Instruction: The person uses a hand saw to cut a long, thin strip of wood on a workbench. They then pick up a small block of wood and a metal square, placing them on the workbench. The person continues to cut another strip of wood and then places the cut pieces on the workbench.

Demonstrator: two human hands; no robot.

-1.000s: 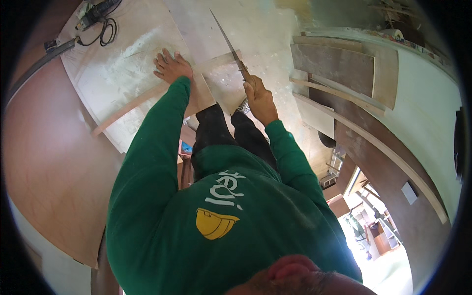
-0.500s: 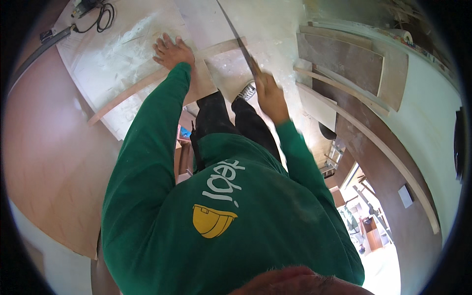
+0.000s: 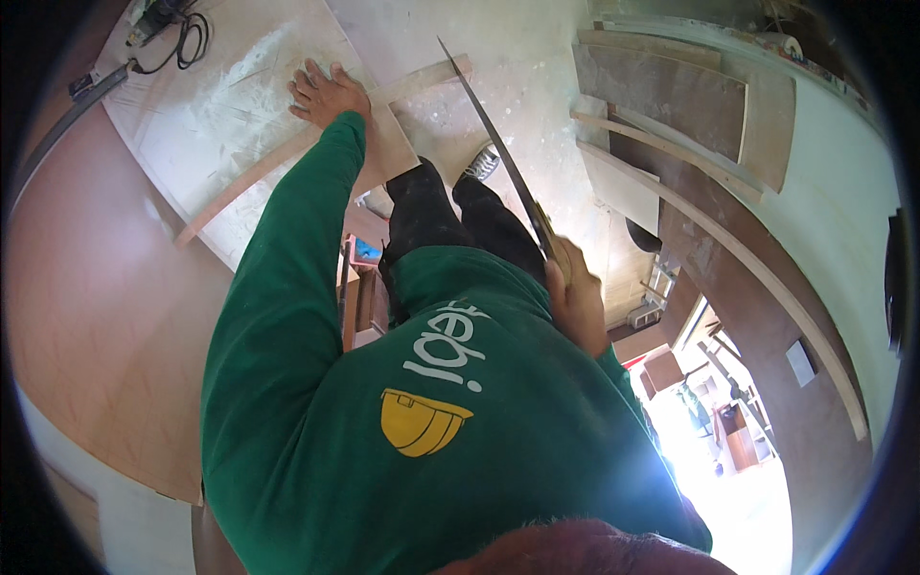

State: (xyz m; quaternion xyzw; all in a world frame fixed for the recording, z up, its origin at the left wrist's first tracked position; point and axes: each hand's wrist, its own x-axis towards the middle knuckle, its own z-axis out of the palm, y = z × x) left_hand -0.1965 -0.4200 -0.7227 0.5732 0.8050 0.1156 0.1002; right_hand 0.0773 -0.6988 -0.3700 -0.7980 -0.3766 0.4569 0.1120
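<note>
A narrow wooden strip (image 3: 254, 184) lies across a dusty white worktop (image 3: 216, 120), its far end jutting past the edge. My left hand (image 3: 329, 93) rests on the strip, fingers spread over the worktop. The handle of a handsaw (image 3: 505, 153) is gripped in my right hand (image 3: 578, 297), close to my right hip. Its long blade slants up and left, and near the tip it passes across the strip's jutting end. Whether the teeth touch the wood I cannot tell.
A corded power tool (image 3: 158, 21) sits at the far left of the worktop. A large brown board (image 3: 105, 316) is at the left. Panels (image 3: 661, 101) and long strips (image 3: 747, 249) lean at the right. My shoe (image 3: 482, 161) stands beneath the blade.
My right hand has drawn the handsaw back toward my body, down and to the right. My left hand stays on the strip, fingers still spread.
</note>
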